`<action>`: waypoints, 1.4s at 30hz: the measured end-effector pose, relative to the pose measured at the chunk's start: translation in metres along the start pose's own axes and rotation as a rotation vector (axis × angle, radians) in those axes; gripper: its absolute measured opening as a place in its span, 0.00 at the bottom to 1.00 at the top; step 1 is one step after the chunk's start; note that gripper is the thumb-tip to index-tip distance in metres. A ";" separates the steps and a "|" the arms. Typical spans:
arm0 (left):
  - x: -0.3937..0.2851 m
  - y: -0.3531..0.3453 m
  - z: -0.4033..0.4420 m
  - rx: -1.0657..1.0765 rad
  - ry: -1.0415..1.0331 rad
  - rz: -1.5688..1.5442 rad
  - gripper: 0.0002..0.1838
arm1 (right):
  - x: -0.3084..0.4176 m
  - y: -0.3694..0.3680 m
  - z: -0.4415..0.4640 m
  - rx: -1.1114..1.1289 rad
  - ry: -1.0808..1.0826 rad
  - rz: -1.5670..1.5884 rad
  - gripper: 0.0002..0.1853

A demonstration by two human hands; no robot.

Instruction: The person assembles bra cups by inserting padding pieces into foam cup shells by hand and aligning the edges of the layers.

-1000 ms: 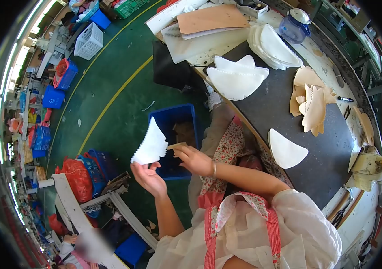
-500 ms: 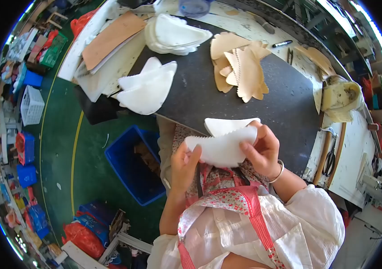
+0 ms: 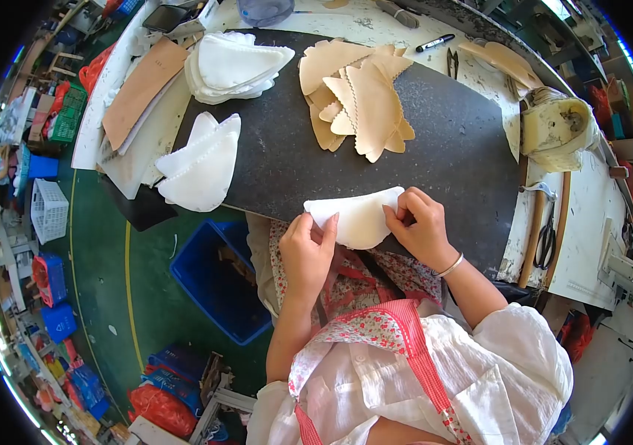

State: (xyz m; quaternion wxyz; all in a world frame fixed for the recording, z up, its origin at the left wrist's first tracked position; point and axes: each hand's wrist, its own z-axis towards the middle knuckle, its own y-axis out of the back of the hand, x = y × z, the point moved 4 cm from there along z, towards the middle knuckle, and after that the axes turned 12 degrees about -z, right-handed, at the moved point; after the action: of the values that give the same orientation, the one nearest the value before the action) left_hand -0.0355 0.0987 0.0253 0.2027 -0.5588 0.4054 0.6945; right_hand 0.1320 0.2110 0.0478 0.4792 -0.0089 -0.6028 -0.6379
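At the near edge of the dark work board, a white half-moon-shaped piece of soft sheet material lies between my hands. My left hand pinches its left corner between thumb and fingers. The upper right corner is gripped by my right hand, its fingers curled in. Whether the piece is one layer or two cannot be made out. Farther left on the board are white pieces with zigzag edges, overlapping one another. Behind them stands a stack of white curved pieces.
Tan zigzag-edged pieces are heaped at the board's centre back. Scissors lie at the right, below a yellowish worn container. A marker rests at the back. Beside my lap, a blue bin stands on the green floor.
The raised zigzag-edged piece no longer shows apart from the smooth-edged one beneath; a single white outline lies at the board's edge. Both hands now pinch its corners. The view has shifted slightly.
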 end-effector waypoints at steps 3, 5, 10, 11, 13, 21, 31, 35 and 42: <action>-0.007 -0.003 0.001 0.031 -0.114 0.286 0.19 | 0.002 -0.005 -0.002 0.021 0.116 -0.227 0.15; -0.015 -0.001 0.003 0.035 -0.142 0.474 0.23 | 0.002 0.005 0.002 0.033 0.069 -0.433 0.18; -0.020 0.024 0.015 0.053 -0.015 0.654 0.28 | -0.005 0.026 0.008 0.010 -0.124 -0.508 0.18; -0.012 0.026 0.011 0.036 0.035 0.480 0.25 | -0.004 0.022 0.007 0.006 -0.105 -0.477 0.17; 0.014 0.027 0.001 0.009 0.134 0.132 0.21 | 0.012 0.005 0.006 0.071 -0.016 -0.225 0.16; 0.046 -0.002 -0.046 0.048 0.397 -0.738 0.15 | 0.063 -0.057 0.019 0.242 0.075 -0.195 0.18; 0.044 -0.014 -0.051 0.024 0.364 -0.973 0.11 | 0.055 -0.044 0.016 0.391 0.092 0.071 0.11; 0.049 -0.015 -0.049 0.005 0.391 -0.947 0.09 | 0.052 -0.045 0.017 0.431 0.048 0.147 0.08; 0.039 -0.010 -0.044 -0.115 0.305 -0.581 0.07 | 0.038 -0.011 0.010 0.142 -0.188 0.476 0.03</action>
State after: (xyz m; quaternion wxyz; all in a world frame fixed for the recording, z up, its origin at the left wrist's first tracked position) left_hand -0.0126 0.0634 -0.0168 0.2975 -0.7591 0.2147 0.5377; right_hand 0.0995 0.1940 0.0645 0.5570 -0.1761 -0.6689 -0.4597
